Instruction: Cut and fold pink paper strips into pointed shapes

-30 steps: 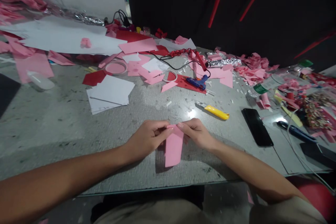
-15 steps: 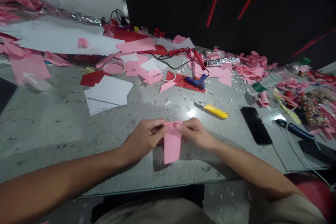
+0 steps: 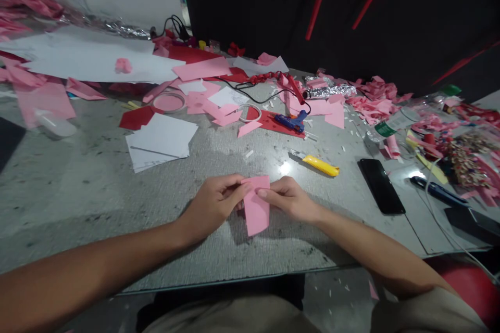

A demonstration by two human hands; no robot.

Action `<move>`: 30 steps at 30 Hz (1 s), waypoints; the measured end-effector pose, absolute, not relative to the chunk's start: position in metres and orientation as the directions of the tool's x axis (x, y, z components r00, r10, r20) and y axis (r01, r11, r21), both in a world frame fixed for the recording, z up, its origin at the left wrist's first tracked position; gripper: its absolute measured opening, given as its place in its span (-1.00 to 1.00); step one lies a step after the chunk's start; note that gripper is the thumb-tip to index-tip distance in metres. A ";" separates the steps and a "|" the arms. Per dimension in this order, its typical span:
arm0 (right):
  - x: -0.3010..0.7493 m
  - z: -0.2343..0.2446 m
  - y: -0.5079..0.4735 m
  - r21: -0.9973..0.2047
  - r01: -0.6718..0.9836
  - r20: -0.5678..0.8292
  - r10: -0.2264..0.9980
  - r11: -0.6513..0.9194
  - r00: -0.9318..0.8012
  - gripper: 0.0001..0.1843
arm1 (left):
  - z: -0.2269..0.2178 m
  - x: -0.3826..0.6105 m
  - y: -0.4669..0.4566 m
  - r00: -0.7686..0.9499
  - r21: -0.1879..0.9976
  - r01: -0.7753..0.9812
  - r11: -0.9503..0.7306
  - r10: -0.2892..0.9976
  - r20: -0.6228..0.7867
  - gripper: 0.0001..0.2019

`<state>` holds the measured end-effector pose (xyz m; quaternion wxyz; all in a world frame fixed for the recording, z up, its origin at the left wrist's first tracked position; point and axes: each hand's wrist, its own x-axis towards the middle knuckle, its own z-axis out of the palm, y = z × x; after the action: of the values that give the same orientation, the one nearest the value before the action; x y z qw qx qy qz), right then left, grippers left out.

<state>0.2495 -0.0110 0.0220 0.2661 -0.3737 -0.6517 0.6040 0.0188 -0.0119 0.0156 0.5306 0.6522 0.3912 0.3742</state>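
Observation:
A small pink paper rectangle is held upright just above the grey table, near its front edge. My left hand pinches the paper's upper left edge, fingers curled. My right hand pinches its upper right side, thumb laid across the front face. The paper's lower end hangs free and tilts slightly to the right.
A yellow utility knife lies just beyond my hands, a black phone to the right. A blue glue gun, white sheets, a tape ring and pink and red paper scraps cover the far table.
The pink paper has risen a little and turned so more of its face shows. My right thumb has slid down onto its front.

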 end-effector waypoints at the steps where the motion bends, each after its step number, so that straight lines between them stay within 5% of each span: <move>1: 0.250 0.022 -0.011 -0.987 0.159 -0.102 0.808 -0.011 -0.581 -0.44 | 0.015 0.018 -0.012 0.414 0.984 0.115 -0.135 0.907 0.076 -0.68; 30: 0.249 0.028 -0.010 -0.966 0.257 -0.158 0.808 -0.008 -0.568 -0.45 | 0.019 0.013 0.002 0.196 0.994 0.040 -0.104 0.976 0.094 -0.71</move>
<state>0.2495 -0.0103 0.0281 0.2350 -0.4012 -0.6639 0.5857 0.0129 0.0017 0.0188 0.5084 0.5829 0.4355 0.4605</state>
